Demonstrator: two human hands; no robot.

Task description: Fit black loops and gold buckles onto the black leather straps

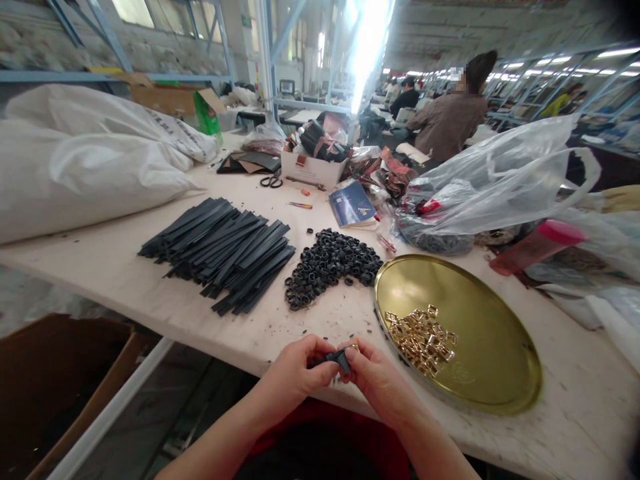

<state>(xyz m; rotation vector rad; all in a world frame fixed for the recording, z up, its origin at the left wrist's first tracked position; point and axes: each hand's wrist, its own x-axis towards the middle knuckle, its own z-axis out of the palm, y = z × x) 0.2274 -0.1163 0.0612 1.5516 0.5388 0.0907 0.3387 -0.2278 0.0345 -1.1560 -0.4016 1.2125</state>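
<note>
At the table's front edge my left hand (299,365) is closed on a dark strap (339,360), folded or bent between the two hands. My right hand (374,379) pinches a small gold buckle (355,347) against the strap's end; how the two are joined is partly hidden by my fingers. Beyond my hands lies a heap of small black loops (333,261). Left of it is a pile of flat dark straps (220,247). To the right, a round gold tray (493,333) bears a cluster of gold buckles (423,339).
A white sack (90,157) covers the table's left end. Scissors (271,181), a cutter knife (300,205), a blue booklet (352,203) and a filled white box (313,168) are farther back. Plastic bags (480,180) and a pink bottle (537,247) crowd the right. A person (447,120) sits beyond.
</note>
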